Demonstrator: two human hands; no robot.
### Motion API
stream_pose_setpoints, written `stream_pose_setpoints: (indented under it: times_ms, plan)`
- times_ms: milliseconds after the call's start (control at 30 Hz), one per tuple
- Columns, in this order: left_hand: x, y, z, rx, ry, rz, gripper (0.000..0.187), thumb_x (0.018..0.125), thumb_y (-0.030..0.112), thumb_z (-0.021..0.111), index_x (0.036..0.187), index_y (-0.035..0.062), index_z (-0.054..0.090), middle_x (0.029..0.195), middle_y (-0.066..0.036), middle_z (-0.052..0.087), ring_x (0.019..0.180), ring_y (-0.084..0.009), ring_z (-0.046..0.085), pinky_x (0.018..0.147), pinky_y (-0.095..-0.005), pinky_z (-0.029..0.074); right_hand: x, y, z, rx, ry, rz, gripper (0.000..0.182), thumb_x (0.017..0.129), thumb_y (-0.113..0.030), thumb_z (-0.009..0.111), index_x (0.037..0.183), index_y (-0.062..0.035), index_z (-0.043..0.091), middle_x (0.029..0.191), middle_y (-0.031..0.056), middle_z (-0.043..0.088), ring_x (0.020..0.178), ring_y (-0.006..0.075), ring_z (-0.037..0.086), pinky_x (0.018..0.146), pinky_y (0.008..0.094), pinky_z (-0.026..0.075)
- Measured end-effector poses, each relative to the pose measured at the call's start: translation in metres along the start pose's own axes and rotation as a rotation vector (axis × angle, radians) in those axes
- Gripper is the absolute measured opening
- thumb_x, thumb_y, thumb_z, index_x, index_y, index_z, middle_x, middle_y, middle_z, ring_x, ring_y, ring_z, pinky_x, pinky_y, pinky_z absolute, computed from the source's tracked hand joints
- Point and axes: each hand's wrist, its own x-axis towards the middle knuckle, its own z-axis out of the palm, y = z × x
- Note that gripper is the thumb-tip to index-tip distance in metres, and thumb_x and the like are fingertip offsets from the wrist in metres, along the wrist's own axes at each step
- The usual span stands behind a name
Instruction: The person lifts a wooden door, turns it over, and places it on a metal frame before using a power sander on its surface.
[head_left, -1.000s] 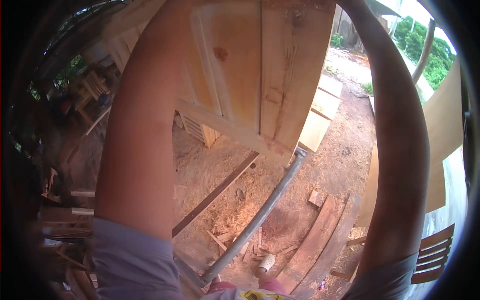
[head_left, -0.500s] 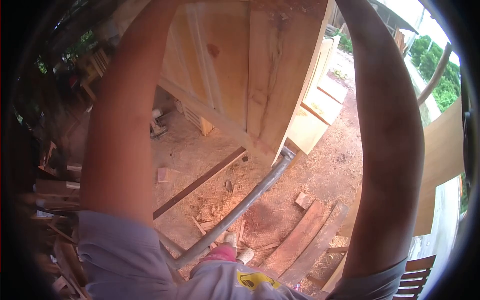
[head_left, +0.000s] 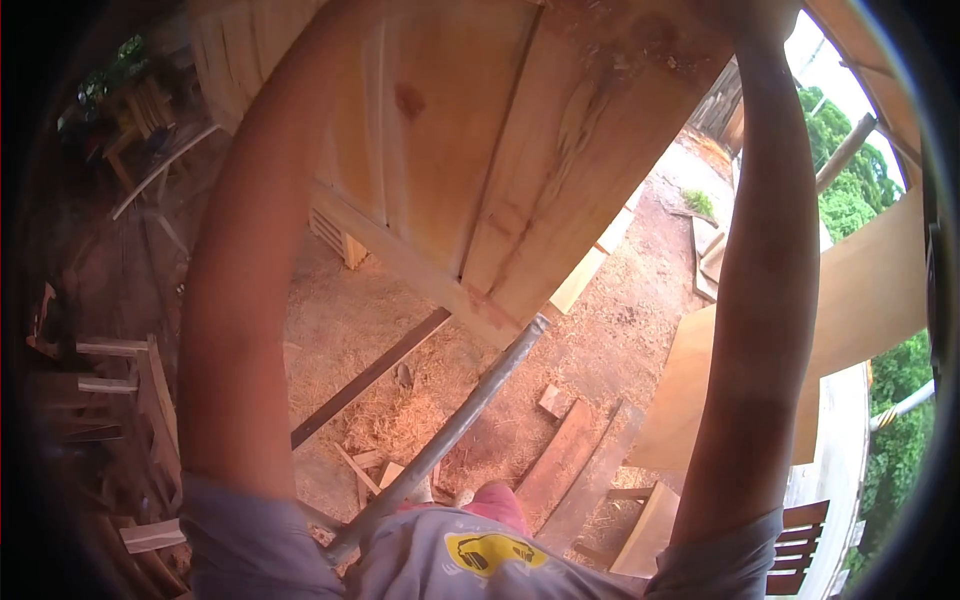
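Observation:
Both of my arms reach up toward the top of the view. A large wooden panel [head_left: 560, 170] with a knot and dark grain streaks hangs tilted between them, its lower corner pointing down. My left hand is beyond the top edge, out of sight. Only the wrist and back part of my right hand [head_left: 768, 20] show, at the top beside the panel's upper right side; its fingers are hidden. Below the panel's corner, a grey metal pipe [head_left: 445, 435] slants down toward my body.
Sawdust covers the ground. A dark wooden strip [head_left: 370, 380] and reddish planks [head_left: 560, 455] lie there. Light sheets [head_left: 865, 285] stand at the right, near a slatted wooden piece [head_left: 798, 545]. Timber frames [head_left: 155, 385] fill the left side. Greenery shows at the far right.
The panel's upper part has swung to the right, and its lower corner has shifted slightly left. My right forearm leans differently, with its wrist now showing. The camera view has turned somewhat.

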Motion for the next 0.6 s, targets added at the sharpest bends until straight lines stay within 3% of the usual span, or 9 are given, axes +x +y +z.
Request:
stream_pose_setpoints:
  times_ms: [100,167,267,333,600]
  plan:
    - [-0.055,0.052,-0.002,-0.275,0.061,-0.081,0.058,0.07,0.028,0.08,0.111,-0.0039,0.055,0.118,-0.024,0.054,0.113,-0.0369,0.053,0.095,-0.0435,0.044,0.001,-0.007,-0.013,0.05,-0.032,0.098,0.045,0.091,-0.038,0.053,0.073,0.0,0.07,0.076,0.0223,0.067,0.081,0.0377,0.066,0.081,0.049,0.049]
    - [-0.077,0.085,0.004,-0.33,0.073,-0.104,0.058,0.068,0.037,0.081,0.109,0.0001,0.061,0.098,-0.015,0.066,0.095,-0.0319,0.064,0.082,-0.0426,0.051,-0.003,-0.016,-0.022,0.031,0.011,0.092,0.047,0.091,-0.038,0.053,0.07,0.0005,0.07,0.074,0.0231,0.067,0.079,0.0383,0.066,0.082,0.0485,0.049]
    - [-0.09,0.111,0.011,-0.542,-0.149,-0.373,0.053,0.068,0.033,0.081,0.105,-0.0005,0.063,0.096,-0.014,0.066,0.087,-0.028,0.064,0.079,-0.0391,0.051,-0.004,-0.017,-0.021,0.018,0.037,0.066,0.047,0.091,-0.038,0.053,0.068,0.0006,0.07,0.072,0.0232,0.066,0.077,0.0384,0.066,0.081,0.0485,0.05]
    - [-0.09,0.121,0.008,-0.504,-0.156,-0.441,0.051,0.069,0.031,0.081,0.104,-0.0014,0.062,0.095,-0.014,0.066,0.085,-0.0251,0.066,0.077,-0.0365,0.052,-0.003,-0.015,-0.019,0.018,0.038,0.055,0.047,0.091,-0.038,0.053,0.069,0.0005,0.07,0.072,0.0226,0.067,0.077,0.038,0.066,0.08,0.0483,0.051]
    - [-0.089,0.123,0.004,-0.747,-0.268,-0.495,0.055,0.067,0.022,0.084,0.105,-0.0069,0.057,0.093,-0.014,0.069,0.083,-0.0191,0.069,0.072,-0.0299,0.055,-0.002,0.001,0.0,-0.02,0.076,-0.062,0.043,0.091,-0.035,0.049,0.072,-0.0023,0.07,0.077,0.0191,0.068,0.078,0.0366,0.067,0.079,0.0471,0.051]
